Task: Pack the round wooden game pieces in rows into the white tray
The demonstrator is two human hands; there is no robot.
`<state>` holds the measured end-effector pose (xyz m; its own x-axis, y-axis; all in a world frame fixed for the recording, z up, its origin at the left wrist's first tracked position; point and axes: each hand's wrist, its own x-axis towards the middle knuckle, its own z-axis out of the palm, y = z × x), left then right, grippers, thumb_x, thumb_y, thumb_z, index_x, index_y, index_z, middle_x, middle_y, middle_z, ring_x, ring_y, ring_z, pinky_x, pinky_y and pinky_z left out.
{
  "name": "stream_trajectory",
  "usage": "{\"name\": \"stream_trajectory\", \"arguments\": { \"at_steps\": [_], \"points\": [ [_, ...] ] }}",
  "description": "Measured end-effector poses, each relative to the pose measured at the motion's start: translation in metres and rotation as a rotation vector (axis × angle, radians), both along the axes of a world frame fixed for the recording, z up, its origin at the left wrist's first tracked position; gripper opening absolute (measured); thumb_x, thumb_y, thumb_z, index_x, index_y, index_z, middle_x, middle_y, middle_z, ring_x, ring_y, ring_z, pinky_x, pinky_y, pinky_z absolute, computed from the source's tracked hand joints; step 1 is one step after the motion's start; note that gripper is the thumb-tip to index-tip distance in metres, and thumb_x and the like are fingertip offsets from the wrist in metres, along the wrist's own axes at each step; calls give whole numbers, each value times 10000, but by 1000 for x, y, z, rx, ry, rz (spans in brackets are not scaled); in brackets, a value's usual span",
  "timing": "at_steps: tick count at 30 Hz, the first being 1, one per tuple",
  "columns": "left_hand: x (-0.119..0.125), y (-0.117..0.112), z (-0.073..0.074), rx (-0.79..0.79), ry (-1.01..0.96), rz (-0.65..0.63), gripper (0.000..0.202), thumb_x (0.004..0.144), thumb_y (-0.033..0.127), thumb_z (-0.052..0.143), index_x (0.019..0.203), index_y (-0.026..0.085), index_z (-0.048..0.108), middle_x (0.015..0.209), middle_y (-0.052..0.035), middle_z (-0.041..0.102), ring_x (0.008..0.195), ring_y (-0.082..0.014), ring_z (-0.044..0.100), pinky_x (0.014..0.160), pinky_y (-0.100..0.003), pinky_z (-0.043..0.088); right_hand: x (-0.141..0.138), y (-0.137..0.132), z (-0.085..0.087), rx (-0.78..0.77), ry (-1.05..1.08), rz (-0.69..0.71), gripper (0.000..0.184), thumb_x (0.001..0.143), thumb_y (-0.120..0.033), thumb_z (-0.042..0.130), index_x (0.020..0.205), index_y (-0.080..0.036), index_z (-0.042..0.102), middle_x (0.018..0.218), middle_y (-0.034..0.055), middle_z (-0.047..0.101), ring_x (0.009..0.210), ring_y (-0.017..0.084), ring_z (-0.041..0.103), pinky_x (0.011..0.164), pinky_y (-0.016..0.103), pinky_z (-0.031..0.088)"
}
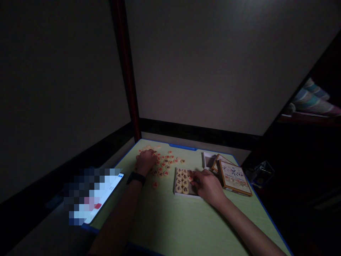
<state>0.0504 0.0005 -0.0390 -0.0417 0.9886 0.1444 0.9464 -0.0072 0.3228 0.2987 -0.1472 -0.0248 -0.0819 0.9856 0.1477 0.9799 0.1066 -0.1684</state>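
Observation:
Several round wooden game pieces (166, 163) with red and black marks lie scattered on a pale green table (170, 217). My left hand (145, 160), with a dark band on its wrist, rests fingers-down on the left part of that pile, curled over some pieces. A small white tray (176, 191) holds rows of pieces laid flat. My right hand (206, 184) sits at the tray's right side, fingers pinched on a piece (190, 174) at the top of the tray.
A box lid with a printed cover (234, 176) and another box part (209, 159) lie right of the tray. A lit phone (105, 193) lies at the table's left edge. Walls and a dark red post (128, 71) stand behind. The room is dim.

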Motion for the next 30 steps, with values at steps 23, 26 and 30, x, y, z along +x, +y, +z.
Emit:
{"name": "stream_trajectory", "arguments": {
  "at_steps": [23, 26, 30],
  "points": [
    [17, -16, 20, 267, -128, -131, 164, 846, 333, 648, 969, 232, 687, 979, -33, 752, 987, -217, 666, 930, -319, 476, 5, 2, -1, 106, 319, -55, 219, 885, -303, 526, 875, -203, 720, 838, 61, 726, 798, 213, 659, 730, 291, 452],
    [44, -39, 21, 385, -160, -476, 95, 833, 275, 685, 909, 220, 692, 945, -45, 740, 977, -216, 648, 917, -329, 479, 8, 9, -7, 163, 635, -101, 260, 892, -382, 499, 819, -198, 667, 775, 50, 720, 720, 205, 656, 678, 294, 464],
    [71, -71, 18, 428, -267, -755, 94, 826, 267, 718, 900, 216, 692, 909, -41, 718, 935, -199, 638, 858, -316, 492, 7, 17, -14, 141, 1044, -65, 380, 803, -576, 600, 819, -197, 601, 722, 48, 697, 654, 194, 633, 602, 288, 463]
  ]
}}
